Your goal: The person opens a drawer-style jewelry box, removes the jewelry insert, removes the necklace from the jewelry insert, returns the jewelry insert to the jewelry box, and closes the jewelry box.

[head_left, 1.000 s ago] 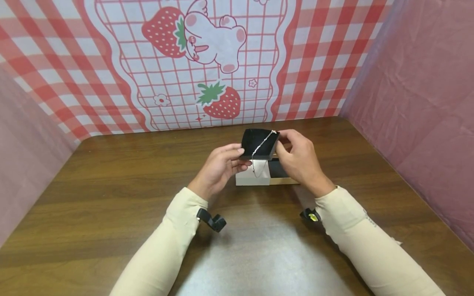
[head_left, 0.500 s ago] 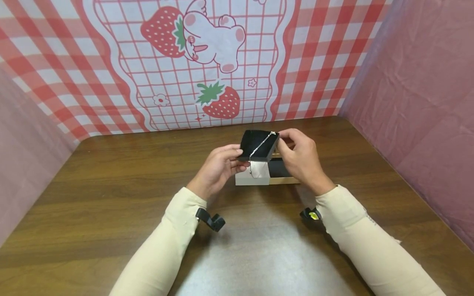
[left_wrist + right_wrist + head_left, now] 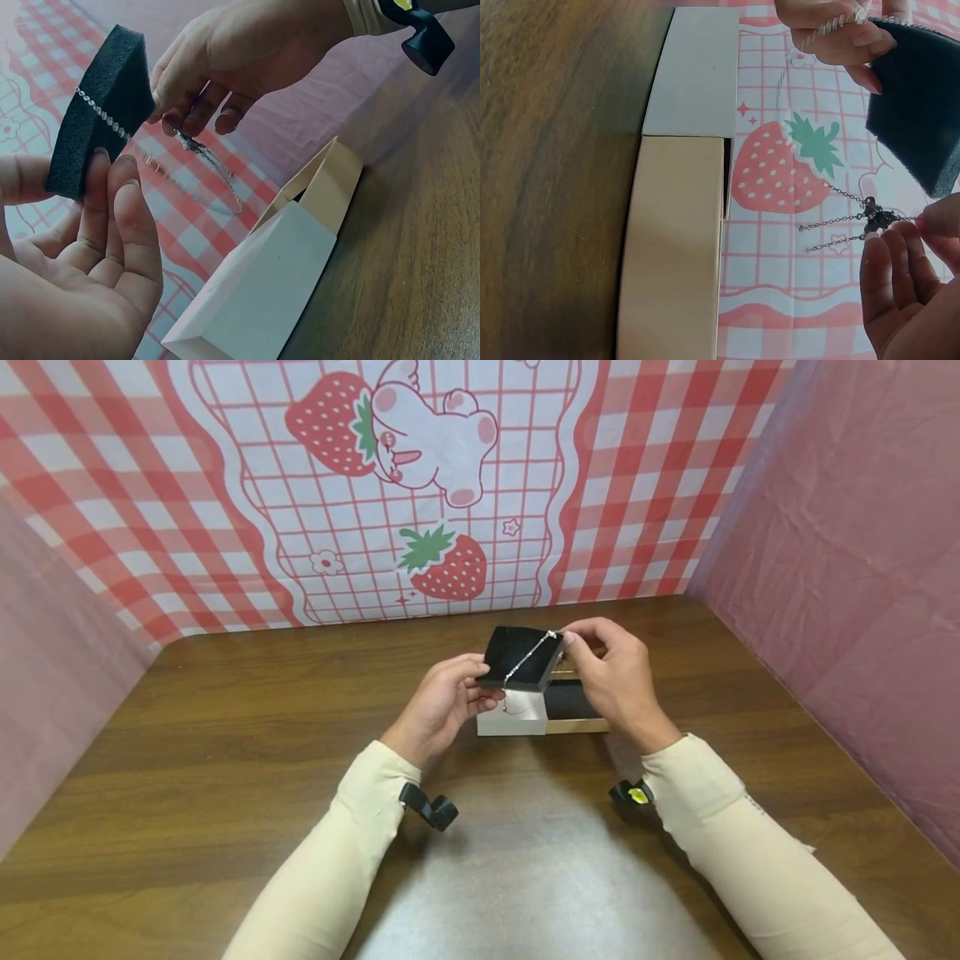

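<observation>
My left hand (image 3: 444, 703) grips a black foam pad (image 3: 525, 652) by its left edge, fingers below and thumb on top. A silver chain (image 3: 528, 657) with sparkling links runs diagonally across the pad, and a loop of it hangs underneath. At the pad's far right corner is my right hand (image 3: 618, 681), its thumb and fingertips pinching the chain. In the right wrist view, a dark clasp cluster (image 3: 875, 216) with several thin chain ends dangles at the right fingertips. The left wrist view shows the pad (image 3: 97, 127) tilted, the chain wrapped over its edge.
Behind the hands, a box stands on the wooden table (image 3: 300, 760), with a white part (image 3: 512, 724) on the left and a tan part (image 3: 581, 726) with a black inside on the right. A checked strawberry-print cloth (image 3: 630, 485) hangs at the back.
The pad has dropped slightly and shifted left in the left hand. My right hand has drawn a little to the right, and the loop hanging below the pad has grown shorter.
</observation>
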`<state>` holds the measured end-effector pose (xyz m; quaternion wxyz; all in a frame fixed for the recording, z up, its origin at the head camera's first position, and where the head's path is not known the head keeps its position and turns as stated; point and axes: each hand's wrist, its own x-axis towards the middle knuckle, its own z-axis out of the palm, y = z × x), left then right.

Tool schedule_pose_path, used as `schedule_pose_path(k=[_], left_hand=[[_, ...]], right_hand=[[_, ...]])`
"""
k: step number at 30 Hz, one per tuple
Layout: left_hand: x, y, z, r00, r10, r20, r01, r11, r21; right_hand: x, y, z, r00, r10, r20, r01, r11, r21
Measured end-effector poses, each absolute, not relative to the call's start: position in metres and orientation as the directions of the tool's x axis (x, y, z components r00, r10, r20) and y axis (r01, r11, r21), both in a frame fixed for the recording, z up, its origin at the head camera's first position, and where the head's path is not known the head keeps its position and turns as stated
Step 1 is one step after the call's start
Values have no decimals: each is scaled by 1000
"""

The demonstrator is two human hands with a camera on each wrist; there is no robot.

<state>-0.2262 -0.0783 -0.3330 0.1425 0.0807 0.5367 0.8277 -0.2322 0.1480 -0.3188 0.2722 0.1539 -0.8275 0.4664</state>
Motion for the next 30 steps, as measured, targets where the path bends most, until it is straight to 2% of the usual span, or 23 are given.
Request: schedule_pose_path(k=[30], left_hand=[[-230,-78,-339,-964,260,-48,-149,-382,912]], right_hand=[[-229,146,-317,-795,38,606,-521,469,-713]])
